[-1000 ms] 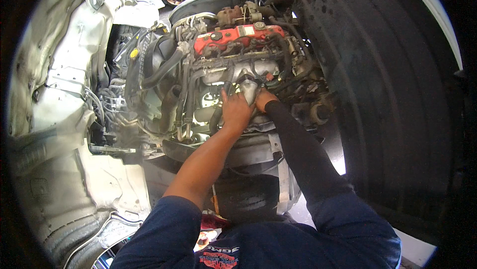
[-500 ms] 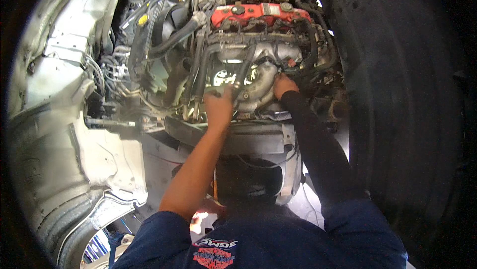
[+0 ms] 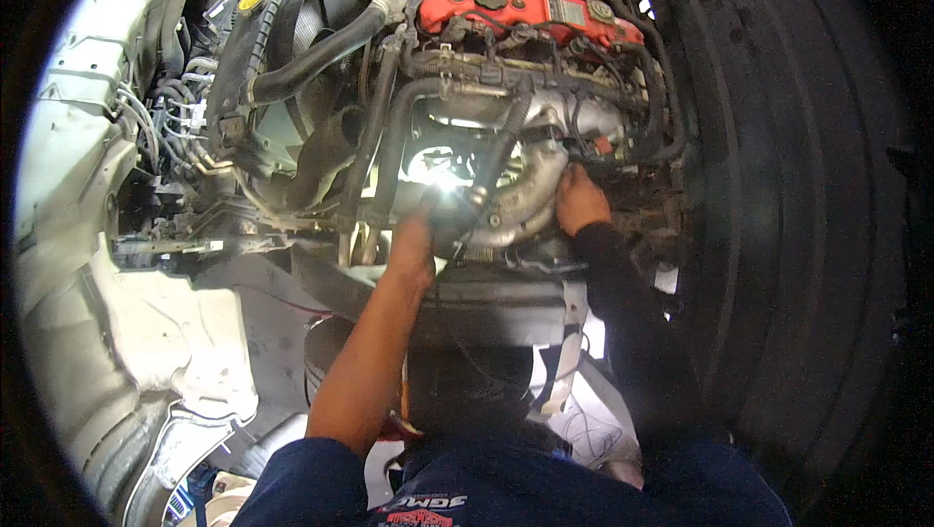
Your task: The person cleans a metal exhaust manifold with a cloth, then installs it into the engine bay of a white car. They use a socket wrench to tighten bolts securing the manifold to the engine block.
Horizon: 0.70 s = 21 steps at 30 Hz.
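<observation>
My left hand [image 3: 416, 240], blurred, is closed around a dark object [image 3: 429, 202] whose kind I cannot make out. A bright glare [image 3: 446, 180] shines at its far end, in front of the engine's gap. Beside it runs a black hose [image 3: 501, 152]. My right hand [image 3: 582, 198], in a black sleeve, reaches to the right side of a curved metal intake pipe [image 3: 530, 191], just below its upper joint. Those fingers are curled and partly hidden against the pipe; what they grip, if anything, does not show.
Behind my hands lies the engine with its red valve cover [image 3: 525, 13]. A thick black hose [image 3: 316, 70] and a yellow cap [image 3: 251, 0] are at the left, beside pale body panels [image 3: 165, 332]. A large dark panel [image 3: 778, 186] fills the right. A crossbar [image 3: 486, 308] runs in front.
The view has shifted closer to the engine. My left hand has turned and sits lower, with a bright glare now at the dark object's end. My right hand stays beside the curved pipe.
</observation>
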Tool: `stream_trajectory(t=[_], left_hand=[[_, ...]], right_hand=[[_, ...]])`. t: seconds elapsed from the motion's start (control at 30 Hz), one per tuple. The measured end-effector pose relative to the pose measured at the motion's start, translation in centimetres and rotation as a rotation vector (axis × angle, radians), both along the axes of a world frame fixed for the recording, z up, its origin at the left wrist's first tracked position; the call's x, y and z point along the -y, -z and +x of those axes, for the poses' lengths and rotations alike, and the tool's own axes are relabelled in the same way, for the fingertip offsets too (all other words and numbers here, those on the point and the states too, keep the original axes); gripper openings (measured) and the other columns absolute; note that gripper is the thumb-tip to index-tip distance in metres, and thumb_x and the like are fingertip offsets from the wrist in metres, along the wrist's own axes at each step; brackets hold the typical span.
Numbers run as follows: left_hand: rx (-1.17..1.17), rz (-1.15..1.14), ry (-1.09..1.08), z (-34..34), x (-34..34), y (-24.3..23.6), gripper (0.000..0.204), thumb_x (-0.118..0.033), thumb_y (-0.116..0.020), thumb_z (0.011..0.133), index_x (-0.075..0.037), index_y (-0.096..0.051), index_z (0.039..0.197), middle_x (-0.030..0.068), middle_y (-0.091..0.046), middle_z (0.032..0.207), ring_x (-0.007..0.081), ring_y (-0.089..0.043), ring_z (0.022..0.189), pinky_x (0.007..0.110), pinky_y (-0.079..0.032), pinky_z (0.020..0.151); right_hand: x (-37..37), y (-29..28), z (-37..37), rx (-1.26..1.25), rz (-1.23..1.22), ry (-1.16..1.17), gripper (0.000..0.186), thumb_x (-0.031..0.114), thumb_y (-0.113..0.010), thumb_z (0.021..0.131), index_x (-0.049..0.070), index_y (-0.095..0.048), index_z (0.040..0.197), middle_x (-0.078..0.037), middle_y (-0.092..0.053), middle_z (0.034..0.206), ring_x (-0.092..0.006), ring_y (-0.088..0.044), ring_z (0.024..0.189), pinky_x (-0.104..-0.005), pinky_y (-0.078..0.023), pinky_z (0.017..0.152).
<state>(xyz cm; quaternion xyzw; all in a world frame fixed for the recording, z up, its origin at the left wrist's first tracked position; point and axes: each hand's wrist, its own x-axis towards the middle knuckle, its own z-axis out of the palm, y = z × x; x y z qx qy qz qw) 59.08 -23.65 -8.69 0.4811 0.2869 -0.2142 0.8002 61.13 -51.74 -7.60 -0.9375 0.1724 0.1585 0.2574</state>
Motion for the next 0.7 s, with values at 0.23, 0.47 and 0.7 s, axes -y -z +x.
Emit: stream_trajectory(t=[0.23,0.47,0.7], left_hand=[[-0.101,-0.010,-0.113,-0.4,0.1,-0.6,0.074,-0.050,-0.080,0.095,-0.003,-0.055,0.146,0.0114,-0.063,0.140,0.0289,-0.058,0.129,0.047,-0.043,0.114],[-0.258,0.044,-0.155,-0.3,0.4,-1.9,0.066,-0.044,-0.081,0.093,-0.001,-0.057,0.137,0.0141,-0.068,0.123,0.0308,-0.068,0.110,0.047,-0.058,0.095],[-0.312,-0.078,-0.216,-0.2,0.5,-2.1,0.057,-0.036,-0.079,0.093,-0.005,-0.058,0.135,0.0111,-0.066,0.125,0.0291,-0.064,0.115,0.047,-0.053,0.102]], right_hand=[[-1.0,-1.7,0.2,0.010,-0.063,0.056,0.045,0.034,-0.046,0.110,0.001,-0.052,0.141,-0.036,-0.070,0.105,-0.0553,-0.068,0.097,-0.0660,-0.051,0.090],[-1.2,-2.1,0.3,-0.034,-0.106,0.026,0.035,0.024,-0.051,0.109,0.001,-0.051,0.135,-0.034,-0.070,0.093,-0.0549,-0.068,0.084,-0.0650,-0.053,0.078],[-1.2,-1.9,0.7,-0.015,-0.112,0.027,0.029,0.023,-0.056,0.107,0.004,-0.055,0.129,-0.029,-0.070,0.089,-0.0497,-0.070,0.080,-0.0627,-0.054,0.072]])
